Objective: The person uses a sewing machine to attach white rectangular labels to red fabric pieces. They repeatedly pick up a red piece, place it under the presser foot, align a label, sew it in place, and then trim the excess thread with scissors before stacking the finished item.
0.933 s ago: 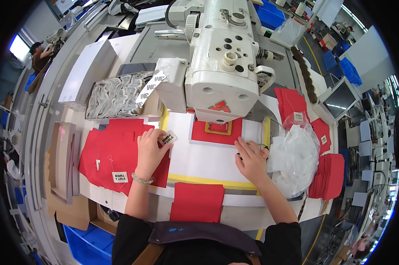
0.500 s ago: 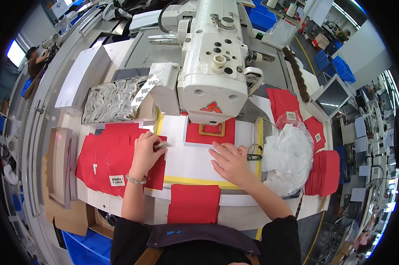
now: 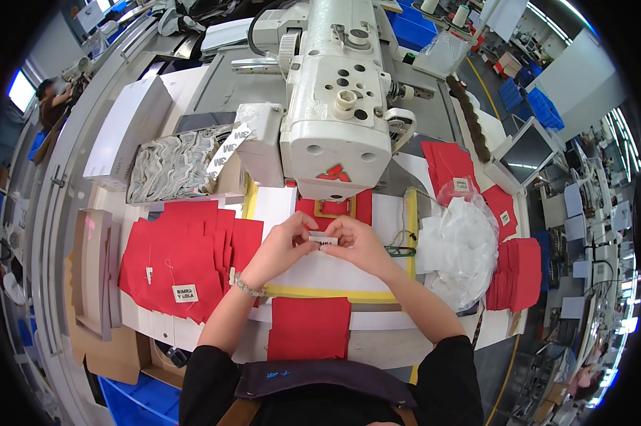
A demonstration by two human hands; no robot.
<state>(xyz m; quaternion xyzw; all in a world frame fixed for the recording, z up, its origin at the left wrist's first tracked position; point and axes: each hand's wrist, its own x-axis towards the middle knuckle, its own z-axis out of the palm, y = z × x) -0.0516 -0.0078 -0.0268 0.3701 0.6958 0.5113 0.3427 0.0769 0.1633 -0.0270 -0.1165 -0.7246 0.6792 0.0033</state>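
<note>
Between both hands a small white fabric label (image 3: 324,241) with dark print is held, just in front of the sewing machine (image 3: 338,113). My left hand (image 3: 286,245) pinches its left end. The right end is gripped by my right hand (image 3: 359,245). Beyond the fingers a red fabric piece (image 3: 363,206) lies under the machine head, with a yellowish rectangular frame (image 3: 322,211) on it, partly hidden by my hands. To the left, a stack of red fabric pieces (image 3: 171,248) bears a loose white label (image 3: 185,293).
A red fabric stack (image 3: 309,326) lies at the near edge. At the right are a white plastic bag (image 3: 459,248) and more red pieces (image 3: 515,273). A box of folded pale strips (image 3: 178,165) stands at the back left, near an open cardboard box (image 3: 93,270).
My left hand has moved right from the red stack, bringing the label in front of the machine. My right hand has shifted slightly left and closed on the label's other end.
</note>
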